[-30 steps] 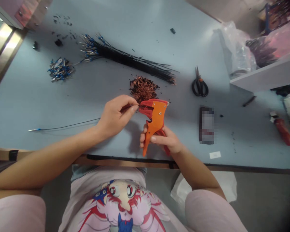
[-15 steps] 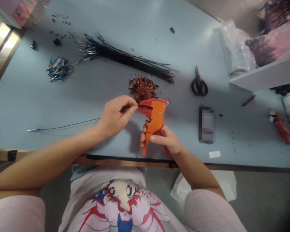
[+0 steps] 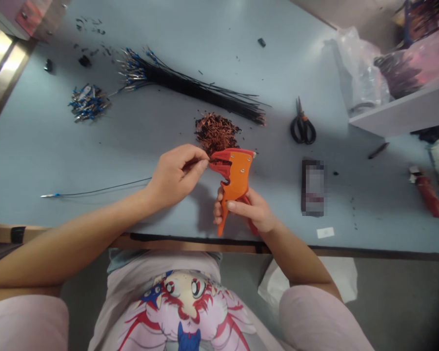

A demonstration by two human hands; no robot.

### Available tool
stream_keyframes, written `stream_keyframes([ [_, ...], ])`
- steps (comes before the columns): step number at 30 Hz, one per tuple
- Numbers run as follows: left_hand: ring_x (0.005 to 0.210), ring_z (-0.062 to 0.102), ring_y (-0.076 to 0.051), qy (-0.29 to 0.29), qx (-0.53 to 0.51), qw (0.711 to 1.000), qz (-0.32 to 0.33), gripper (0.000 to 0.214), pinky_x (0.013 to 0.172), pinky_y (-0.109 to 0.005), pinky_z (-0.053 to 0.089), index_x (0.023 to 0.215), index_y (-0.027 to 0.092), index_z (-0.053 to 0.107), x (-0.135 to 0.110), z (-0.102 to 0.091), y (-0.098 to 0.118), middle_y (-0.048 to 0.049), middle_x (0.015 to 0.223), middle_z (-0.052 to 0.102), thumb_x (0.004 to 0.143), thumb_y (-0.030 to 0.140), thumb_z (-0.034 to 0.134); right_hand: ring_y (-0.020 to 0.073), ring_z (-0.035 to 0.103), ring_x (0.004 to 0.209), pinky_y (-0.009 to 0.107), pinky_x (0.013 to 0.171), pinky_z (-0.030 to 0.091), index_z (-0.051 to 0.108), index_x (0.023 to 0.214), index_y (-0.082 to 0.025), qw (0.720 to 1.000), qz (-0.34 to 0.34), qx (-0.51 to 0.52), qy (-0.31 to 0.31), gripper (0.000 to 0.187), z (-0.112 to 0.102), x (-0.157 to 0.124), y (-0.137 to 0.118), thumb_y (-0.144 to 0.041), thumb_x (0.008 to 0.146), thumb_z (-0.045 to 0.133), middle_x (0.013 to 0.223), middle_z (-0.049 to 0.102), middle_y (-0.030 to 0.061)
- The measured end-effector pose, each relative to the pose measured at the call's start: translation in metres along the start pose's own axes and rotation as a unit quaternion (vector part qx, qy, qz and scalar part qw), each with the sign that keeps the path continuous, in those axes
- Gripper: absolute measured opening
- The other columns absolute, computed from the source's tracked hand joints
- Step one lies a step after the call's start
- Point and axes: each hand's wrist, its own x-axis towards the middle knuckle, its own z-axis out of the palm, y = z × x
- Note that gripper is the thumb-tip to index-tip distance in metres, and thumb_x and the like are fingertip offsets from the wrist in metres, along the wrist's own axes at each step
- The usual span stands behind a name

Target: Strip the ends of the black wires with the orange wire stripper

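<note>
Between thumb and fingers, my left hand point(image 3: 177, 175) pinches a thin black wire point(image 3: 106, 188) close to one end. The wire trails back to the left, past my wrist, to a blue-and-silver terminal lying over the table. My right hand point(image 3: 250, 209) is wrapped round the handles of an orange and red wire stripper point(image 3: 237, 173). Its red jaws point left, and the wire's end sits at their mouth; how deep it goes is hard to see. Just behind the jaws lies a heap of copper and black wire scraps point(image 3: 217, 132).
A bundle of black wires point(image 3: 197, 92) with blue terminals lies behind the scraps. Loose terminals point(image 3: 89, 103) are piled at left. To the right are black-handled scissors point(image 3: 303, 127), a pixelated dark device point(image 3: 313, 187), a white label point(image 3: 325, 232), a red-handled tool point(image 3: 428, 192) and plastic bags point(image 3: 364, 73).
Both hands, the wire and the wire stripper hold nearly the same position. The view has shifted very slightly.
</note>
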Motion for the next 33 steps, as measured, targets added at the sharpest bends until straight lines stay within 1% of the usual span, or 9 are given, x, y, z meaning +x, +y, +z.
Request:
stream_keyframes([
  [12,0.063,0.053,-0.009,0.002,0.006,1.0,0.013,0.008,0.059,-0.022,0.039,0.082,0.017,0.063,-0.0004,0.0005,-0.0004,0.0017,0.072,0.063,0.088,0.016,0.056,0.0164,0.067,0.062,0.034,0.061,0.057,0.058,0.095,-0.016,1.0,-0.006,-0.018,-0.003,0.025,-0.001,0.0004,0.0012,-0.033,0.084,0.072,0.072,0.066,0.0016],
  [16,0.061,0.052,-0.008,0.007,0.0,1.0,0.002,0.007,0.056,-0.021,0.039,0.083,0.017,0.063,-0.0001,0.0018,-0.0007,0.0023,0.071,0.063,0.086,0.015,0.057,0.0142,0.064,0.057,0.031,0.057,0.055,0.056,0.091,-0.016,1.0,-0.01,-0.015,-0.008,0.023,-0.0023,0.0007,0.0011,-0.032,0.085,0.071,0.068,0.063,-0.0004],
  [21,0.059,0.051,-0.008,0.013,0.002,1.0,-0.005,0.006,0.055,-0.021,0.038,0.083,0.017,0.063,-0.0002,0.0034,-0.0021,0.0025,0.071,0.062,0.085,0.015,0.057,0.0112,0.058,0.051,0.029,0.053,0.054,0.054,0.083,-0.016,1.0,-0.017,-0.011,-0.008,0.023,0.0003,0.0012,-0.0008,-0.031,0.085,0.071,0.062,0.057,-0.0034],
  [25,0.062,0.053,-0.01,0.008,0.022,1.0,0.007,0.008,0.059,-0.022,0.04,0.082,0.017,0.064,-0.0006,0.0028,-0.0031,0.0018,0.071,0.062,0.086,0.016,0.056,0.0084,0.052,0.046,0.027,0.05,0.053,0.049,0.073,-0.016,1.0,-0.018,-0.014,-0.016,0.029,0.0042,0.001,-0.0035,-0.032,0.086,0.07,0.057,0.05,-0.0056],
  [28,0.063,0.053,-0.01,-0.001,0.035,0.999,0.012,0.009,0.06,-0.023,0.04,0.083,0.017,0.064,-0.0007,0.002,-0.003,0.0016,0.071,0.063,0.086,0.016,0.056,0.0077,0.05,0.044,0.026,0.049,0.052,0.047,0.069,-0.017,1.0,-0.009,-0.026,-0.014,0.034,0.0059,0.0004,-0.0047,-0.035,0.085,0.071,0.056,0.048,-0.0062],
  [30,0.064,0.054,-0.01,-0.006,0.036,0.999,0.015,0.009,0.06,-0.023,0.04,0.083,0.017,0.064,-0.0006,0.0018,-0.003,0.0013,0.072,0.063,0.086,0.016,0.055,0.0063,0.046,0.04,0.023,0.043,0.049,0.045,0.069,-0.018,1.0,-0.005,-0.025,-0.005,0.035,0.0062,0.0003,-0.0047,-0.036,0.085,0.07,0.053,0.044,-0.0082],
  [33,0.065,0.054,-0.01,-0.012,0.036,0.999,0.015,0.009,0.061,-0.023,0.04,0.083,0.017,0.063,-0.0003,0.0022,-0.0037,0.0012,0.073,0.063,0.086,0.016,0.055,0.0036,0.035,0.034,0.019,0.035,0.041,0.043,0.069,-0.019,1.0,-0.008,-0.005,0.005,0.034,0.0051,0.0012,-0.0037,-0.034,0.086,0.069,0.05,0.038,-0.011],
])
